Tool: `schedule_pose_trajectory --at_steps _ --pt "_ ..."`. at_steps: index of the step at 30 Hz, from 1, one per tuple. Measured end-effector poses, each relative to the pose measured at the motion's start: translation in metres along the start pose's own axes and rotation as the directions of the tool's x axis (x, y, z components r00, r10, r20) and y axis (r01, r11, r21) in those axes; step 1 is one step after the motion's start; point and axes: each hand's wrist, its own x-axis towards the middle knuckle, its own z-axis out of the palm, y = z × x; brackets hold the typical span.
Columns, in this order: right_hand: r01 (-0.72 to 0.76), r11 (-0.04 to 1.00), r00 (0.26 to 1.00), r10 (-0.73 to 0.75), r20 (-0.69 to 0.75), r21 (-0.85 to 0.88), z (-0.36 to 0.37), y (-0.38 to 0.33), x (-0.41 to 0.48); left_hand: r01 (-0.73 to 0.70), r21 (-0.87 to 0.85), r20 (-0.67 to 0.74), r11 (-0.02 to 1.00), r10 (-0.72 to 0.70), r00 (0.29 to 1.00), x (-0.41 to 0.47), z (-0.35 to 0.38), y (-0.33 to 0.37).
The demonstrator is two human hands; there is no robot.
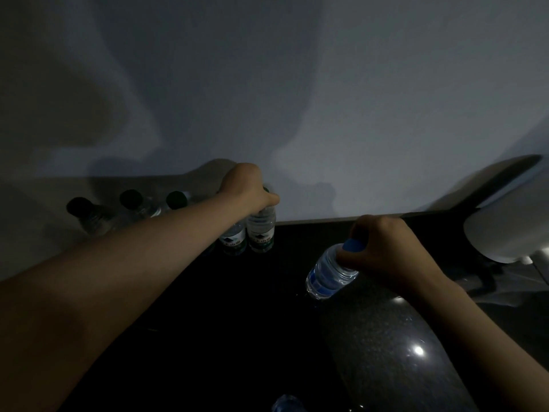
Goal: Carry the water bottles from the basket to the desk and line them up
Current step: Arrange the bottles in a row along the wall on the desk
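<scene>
Dim light. Dark desk set against a pale wall. A row is already standing along the wall: three dark-capped bottles to the left, then a fourth bottle. Touching its right side is the green-labelled bottle, upright, with the left hand curled over its cap and neck. The right hand grips the blue-capped bottle round its neck. This one is tilted, base low over the desk and well right of the row; contact with the surface cannot be told. Judged well along — five in line, the blue one next to join at the right end. Another bottle shows partly at the bottom edge, unplaced. Basket not in view, so what remains in it is unknown.
</scene>
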Motion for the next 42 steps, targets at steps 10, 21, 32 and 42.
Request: schedule_pose_trajectory --at_steps 10,21,32,42 --pt "-0.007 1.0 1.0 0.007 0.027 -0.004 0.003 0.002 0.0 -0.049 0.091 0.077 0.995 0.043 0.996 0.005 -0.004 0.006" --pt "-0.015 1.0 1.0 0.015 -0.001 0.017 0.007 0.005 0.0 -0.22 0.144 0.161 0.965 0.197 0.967 -0.001 -0.008 0.007" --pt "0.054 0.998 0.998 -0.054 -0.013 0.011 0.009 -0.001 0.026 -0.19 0.051 0.118 0.98 0.183 0.976 -0.007 -0.003 0.004" --pt "0.041 0.996 0.998 -0.038 0.043 -0.077 0.018 -0.013 0.087 -0.207 0.054 0.087 0.977 0.201 0.976 -0.011 0.004 0.002"
